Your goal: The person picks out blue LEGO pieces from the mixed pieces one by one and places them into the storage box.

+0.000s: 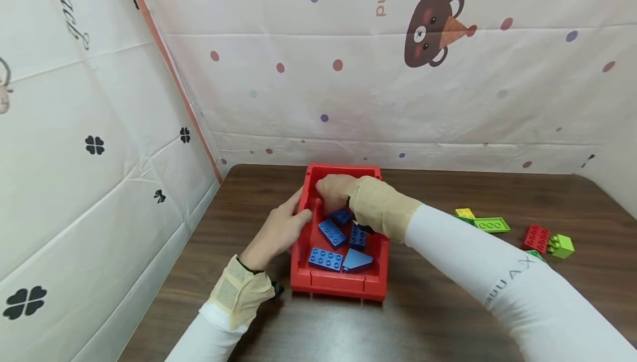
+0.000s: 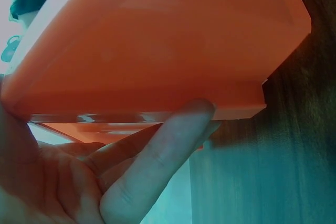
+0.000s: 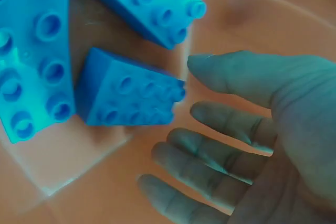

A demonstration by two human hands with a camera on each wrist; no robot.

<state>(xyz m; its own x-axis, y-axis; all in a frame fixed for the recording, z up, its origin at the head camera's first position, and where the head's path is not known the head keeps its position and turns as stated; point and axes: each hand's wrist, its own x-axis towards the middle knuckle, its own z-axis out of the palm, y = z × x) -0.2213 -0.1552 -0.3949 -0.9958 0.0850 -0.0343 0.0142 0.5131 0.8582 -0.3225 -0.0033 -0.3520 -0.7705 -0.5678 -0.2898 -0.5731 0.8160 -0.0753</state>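
A red plastic bin (image 1: 338,282) stands on the table with several blue toy bricks (image 1: 325,259) inside. Its left side wall is held by my left hand (image 1: 280,234), the thumb at the rim; the left wrist view shows the fingers along the red wall (image 2: 157,51). My right hand (image 1: 334,192) reaches into the far part of the bin. In the right wrist view its fingers are spread and slightly bent, apart from the closest blue brick (image 3: 131,90), with nothing between them. A blue sloped piece (image 1: 357,261) lies near the bin's front.
Right of the bin, partly behind my right sleeve, lie a lime green plate brick (image 1: 491,225), a yellow brick (image 1: 465,213), a red brick (image 1: 536,238) and a light green brick (image 1: 561,246). Printed white sheets (image 1: 318,91) hang behind and left of the dark wooden table (image 1: 224,207).
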